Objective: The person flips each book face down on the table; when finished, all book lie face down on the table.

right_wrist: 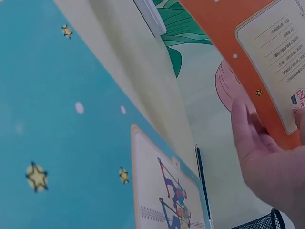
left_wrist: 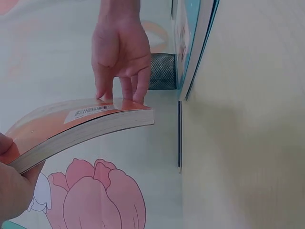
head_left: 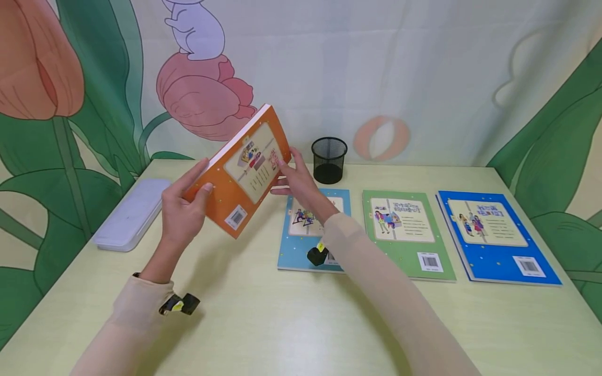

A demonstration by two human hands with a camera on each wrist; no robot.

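An orange book [head_left: 256, 167] is held up tilted above the table, its barcode side facing me and slightly bowed in the left wrist view. My left hand [head_left: 185, 206] grips its left end, thumb on the near cover. At the opposite edge, my right hand [head_left: 301, 177] pinches the book, thumb in front and fingers behind. Below the right forearm lies a light blue book [head_left: 291, 250], partly hidden by that arm. To its right on the table are a green book [head_left: 400, 256] and a dark blue book [head_left: 498, 266].
A black mesh pen cup [head_left: 329, 162] stands near the back edge. At the far left lies a pale, closed case [head_left: 131, 214]. A dark pencil [left_wrist: 179, 138] rests on the table near its back. Behind hangs a printed curtain [head_left: 423, 68].
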